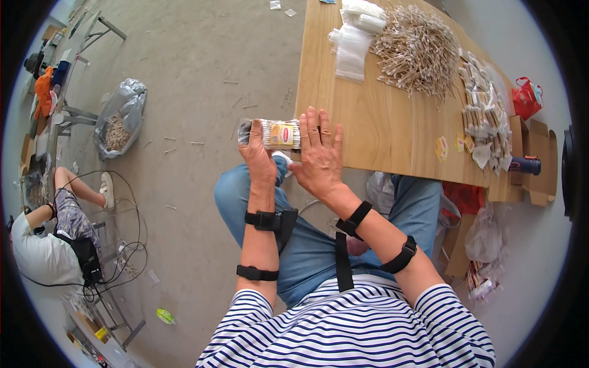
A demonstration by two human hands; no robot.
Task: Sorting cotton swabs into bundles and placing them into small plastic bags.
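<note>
My left hand (pixel 258 158) grips a clear bag of cotton swabs (pixel 279 134) by its left end, at the left edge of the wooden table (pixel 368 138). The swabs lie side by side in the bag, and a yellow and red label shows on its front. My right hand (pixel 322 150) is flat, its fingers stretched out over the table's corner and its thumb side against the bag's right end. Part of that end is hidden by the hand.
A big heap of loose swabs (pixel 417 49) lies beside empty clear bags (pixel 353 52). Filled packs (pixel 488 116) are piled at the right, near small labels (pixel 442 148) and a dark bottle (pixel 525 165). A bag of swabs (pixel 116 132) stands on the floor; another person (pixel 52 251) sits left.
</note>
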